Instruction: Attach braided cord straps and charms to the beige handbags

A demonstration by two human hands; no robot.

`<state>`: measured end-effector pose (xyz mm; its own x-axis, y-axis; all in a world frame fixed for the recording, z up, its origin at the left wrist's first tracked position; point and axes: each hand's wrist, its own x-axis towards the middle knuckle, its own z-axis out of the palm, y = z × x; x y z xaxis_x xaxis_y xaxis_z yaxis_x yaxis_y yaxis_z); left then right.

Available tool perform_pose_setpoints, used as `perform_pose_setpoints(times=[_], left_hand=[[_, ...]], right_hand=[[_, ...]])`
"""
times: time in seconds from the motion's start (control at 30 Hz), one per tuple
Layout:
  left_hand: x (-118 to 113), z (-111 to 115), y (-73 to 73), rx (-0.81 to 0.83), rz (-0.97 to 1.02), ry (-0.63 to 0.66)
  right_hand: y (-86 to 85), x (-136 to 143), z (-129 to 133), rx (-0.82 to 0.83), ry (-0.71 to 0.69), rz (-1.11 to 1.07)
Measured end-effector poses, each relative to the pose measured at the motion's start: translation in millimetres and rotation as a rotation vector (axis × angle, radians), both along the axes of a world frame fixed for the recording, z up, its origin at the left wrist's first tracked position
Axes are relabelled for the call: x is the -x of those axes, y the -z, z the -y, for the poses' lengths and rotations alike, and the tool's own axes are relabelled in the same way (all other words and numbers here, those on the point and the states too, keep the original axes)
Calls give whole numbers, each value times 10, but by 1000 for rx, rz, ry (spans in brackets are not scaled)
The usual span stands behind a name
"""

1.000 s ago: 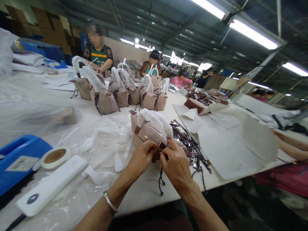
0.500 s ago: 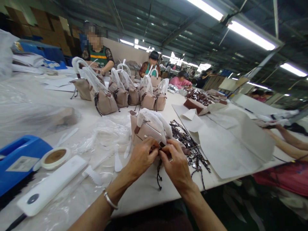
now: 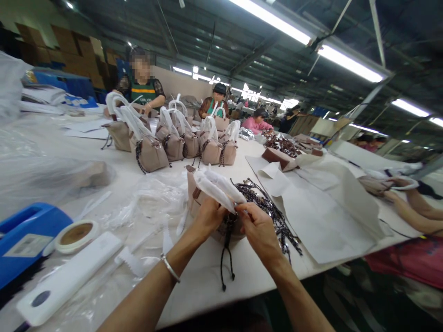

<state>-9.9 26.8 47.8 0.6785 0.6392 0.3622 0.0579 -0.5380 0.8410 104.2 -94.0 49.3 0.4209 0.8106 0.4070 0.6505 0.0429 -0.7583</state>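
Across a long pale worktable under rows of strip lights, the person's two hands met at the near edge. Both hands were closed in narrow pinches: the left hand gripped the front of a small beige handbag whose handles were wrapped in white paper, and the right hand pinched a dark braided cord at the bag's hardware, its tail hanging down to the table edge. The bag stood on the table just beyond the knuckles, touching both hands.

Behind it stood a cluster of finished handbags with the same wrapped handles, and to the right lay large sheets of grey paper beside a heap of dark cords. Clear plastic film, a tape roll, a blue bin and a white flat device lay to the left.

Other workers sat further along (faces not described); one co-worker's arm came in from the right, cut off by the frame. The fingers hid the exact clasp being worked, probably a small ring.
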Motion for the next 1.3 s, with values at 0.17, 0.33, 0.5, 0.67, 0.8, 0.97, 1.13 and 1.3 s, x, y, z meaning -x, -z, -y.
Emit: perform_pose_setpoints(times=[0.17, 0.33, 0.5, 0.67, 0.8, 0.97, 1.13, 1.3], left_hand=[[78, 29, -14, -109, -101, -50], [158, 154, 75, -224, -285, -113], [119, 211, 85, -214, -230, -97], [69, 185, 161, -41, -118, -69], [13, 207, 258, 149, 84, -16], [-79, 276, 315, 480, 334, 22], [-135, 275, 392, 765, 407, 33], [-151, 215, 536, 744, 471, 18]], right_hand=[[-51, -30, 17, 85, 43, -23], [-55, -47, -1, 105, 63, 165], [16, -63, -75, 93, 75, 259], [37, -115, -112, 107, 60, 189], [25, -125, -119, 132, 75, 71], [69, -56, -82, 53, 184, -109], [135, -1, -20, -39, 178, -12], [130, 49, -44, -104, 183, 149]])
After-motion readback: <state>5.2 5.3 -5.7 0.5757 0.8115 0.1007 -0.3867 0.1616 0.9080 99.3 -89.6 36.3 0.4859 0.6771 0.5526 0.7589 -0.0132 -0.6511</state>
